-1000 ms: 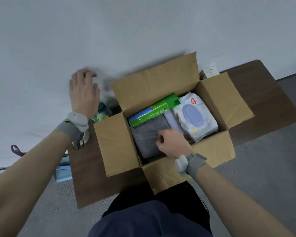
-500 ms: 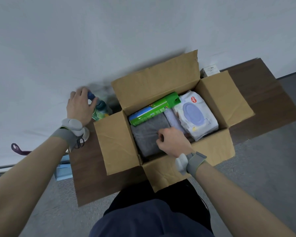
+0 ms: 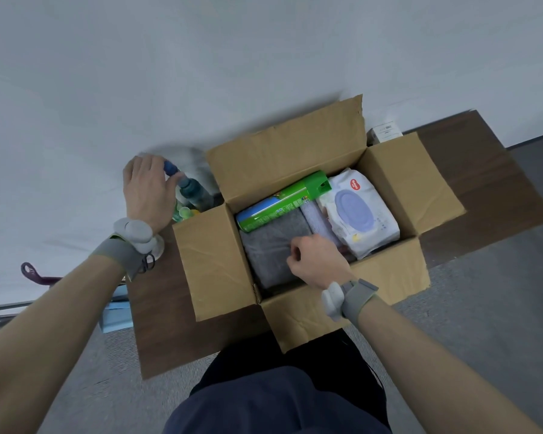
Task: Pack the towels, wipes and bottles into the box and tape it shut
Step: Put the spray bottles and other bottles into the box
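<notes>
Gripping a half-hidden bottle [image 3: 191,188], left hand [image 3: 146,195] curls; right hand [image 3: 318,258] on towel [image 3: 270,242], grip unclear.

My dark brown table [image 3: 170,333] stands against a white wall [image 3: 264,57]. 1 small white carton [image 3: 384,133] sits at its far edge, and grey carpet [image 3: 483,308] lies below.

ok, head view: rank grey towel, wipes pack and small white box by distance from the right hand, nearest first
1. Grey towel: inside the carton, under the right hand.
2. Wipes pack: inside too, on the hand's right.
3. Small white box: outside, behind the carton's far right corner.
</notes>
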Action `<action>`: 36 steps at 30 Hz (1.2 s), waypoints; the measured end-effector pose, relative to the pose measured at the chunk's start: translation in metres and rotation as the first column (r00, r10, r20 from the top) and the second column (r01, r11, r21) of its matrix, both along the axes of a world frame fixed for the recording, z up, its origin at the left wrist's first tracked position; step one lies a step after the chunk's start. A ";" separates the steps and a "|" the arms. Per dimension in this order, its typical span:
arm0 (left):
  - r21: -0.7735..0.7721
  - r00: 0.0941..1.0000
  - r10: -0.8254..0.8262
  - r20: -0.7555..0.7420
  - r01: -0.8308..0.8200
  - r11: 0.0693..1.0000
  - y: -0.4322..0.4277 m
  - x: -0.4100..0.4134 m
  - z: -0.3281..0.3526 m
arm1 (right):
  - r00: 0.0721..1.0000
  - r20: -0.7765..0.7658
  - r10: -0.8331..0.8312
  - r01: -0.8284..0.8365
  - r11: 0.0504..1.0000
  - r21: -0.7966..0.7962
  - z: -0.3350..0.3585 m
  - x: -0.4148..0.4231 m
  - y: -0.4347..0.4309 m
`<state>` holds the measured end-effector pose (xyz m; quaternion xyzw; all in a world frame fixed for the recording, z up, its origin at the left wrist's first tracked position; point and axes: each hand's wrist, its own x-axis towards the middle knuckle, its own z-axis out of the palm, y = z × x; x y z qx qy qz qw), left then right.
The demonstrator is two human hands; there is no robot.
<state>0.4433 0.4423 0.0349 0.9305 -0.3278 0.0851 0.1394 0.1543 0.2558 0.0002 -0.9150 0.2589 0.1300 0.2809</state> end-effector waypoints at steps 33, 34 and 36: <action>-0.580 0.833 -0.440 -0.336 0.185 0.793 -0.148 -0.151 0.060 | 0.928 0.284 -0.241 0.265 0.963 -0.048 -0.006 -0.006 0.004; -0.558 0.824 -0.447 -0.348 0.201 0.805 -0.150 -0.155 0.053 | 0.927 0.287 -0.241 0.264 0.964 -0.043 -0.006 -0.007 0.004; -0.507 0.808 -0.455 -0.374 0.233 0.830 -0.153 -0.162 0.040 | 0.942 0.241 -0.233 0.251 0.967 -0.049 -0.004 -0.005 0.004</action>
